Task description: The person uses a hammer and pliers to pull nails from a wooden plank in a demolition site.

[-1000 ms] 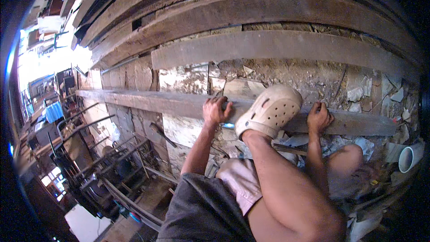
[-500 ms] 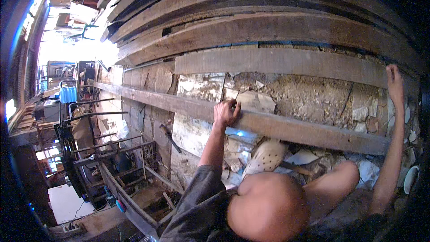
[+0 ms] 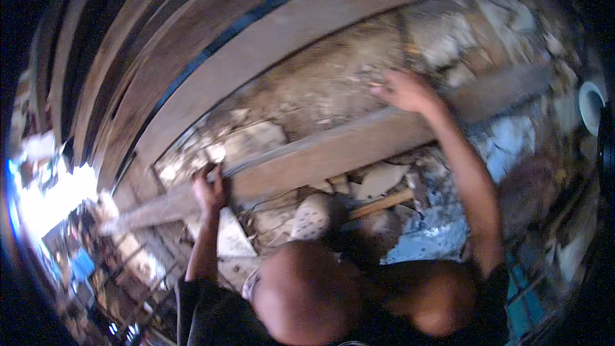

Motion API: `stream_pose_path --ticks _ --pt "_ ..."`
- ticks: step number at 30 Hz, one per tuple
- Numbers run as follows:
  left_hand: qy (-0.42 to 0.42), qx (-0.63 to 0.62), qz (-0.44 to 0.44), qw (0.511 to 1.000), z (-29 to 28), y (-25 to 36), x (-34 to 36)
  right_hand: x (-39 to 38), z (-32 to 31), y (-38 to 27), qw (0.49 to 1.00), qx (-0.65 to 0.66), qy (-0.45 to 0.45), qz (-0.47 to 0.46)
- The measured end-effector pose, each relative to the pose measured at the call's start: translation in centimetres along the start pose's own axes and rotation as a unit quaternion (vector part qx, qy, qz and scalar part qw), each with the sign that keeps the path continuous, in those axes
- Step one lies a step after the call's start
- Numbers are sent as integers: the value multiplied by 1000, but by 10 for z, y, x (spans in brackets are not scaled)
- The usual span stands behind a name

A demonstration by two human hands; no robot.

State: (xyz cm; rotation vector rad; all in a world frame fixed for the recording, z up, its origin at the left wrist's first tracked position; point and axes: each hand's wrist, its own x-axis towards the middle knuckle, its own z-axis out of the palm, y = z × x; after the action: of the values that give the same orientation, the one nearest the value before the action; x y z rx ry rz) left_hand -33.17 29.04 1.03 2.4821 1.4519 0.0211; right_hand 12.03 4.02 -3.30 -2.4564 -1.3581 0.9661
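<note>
A long wooden beam [image 3: 320, 163] lies slantwise before my knees, over broken, rubble-strewn ground. My left hand [image 3: 210, 187] is closed around the beam toward its left part, with the fingers over the top edge. Farther right, my right hand [image 3: 410, 93] hovers at the beam's far edge, fingers stretched out and a little blurred. It holds nothing that I can see. Beyond the beam lies a wide, flat plank [image 3: 256, 57], with a strip of dirt between the two.
Several long planks [image 3: 115, 83] are stacked at the far left. A perforated clog [image 3: 314, 216] on my foot stands just this side of the beam, near broken tile pieces [image 3: 381, 181] and a blue sheet [image 3: 429, 237]. A white round container [image 3: 590, 107] sits at the right rim.
The view has swung toward the right end of the beam. My right hand has left the far plank's end and come over to the beam. My left hand still grips the beam.
</note>
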Motion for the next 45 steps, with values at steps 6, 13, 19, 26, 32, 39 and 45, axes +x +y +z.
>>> stream_pose_path --ticks 6,13,19,26,32,39,45 --pt "-32 -64 73 995 17 30 10 -15 6 26 998 37 0 43" --pt "-9 -48 86 995 12 26 -2 -14 -4 15 993 17 -94 67" --pt "43 -75 73 994 20 12 -20 -33 -3 8 989 24 -119 85" --pt "69 -35 173 982 20 -1 -87 -101 15 0 994 26 76 77" --pt "65 -64 137 986 37 6 -113 -133 38 6 962 47 267 23" --pt "93 -132 115 980 41 -8 -109 -133 59 8 885 91 456 1" --pt "51 -202 148 967 22 41 -48 -232 91 -85 854 213 468 82"
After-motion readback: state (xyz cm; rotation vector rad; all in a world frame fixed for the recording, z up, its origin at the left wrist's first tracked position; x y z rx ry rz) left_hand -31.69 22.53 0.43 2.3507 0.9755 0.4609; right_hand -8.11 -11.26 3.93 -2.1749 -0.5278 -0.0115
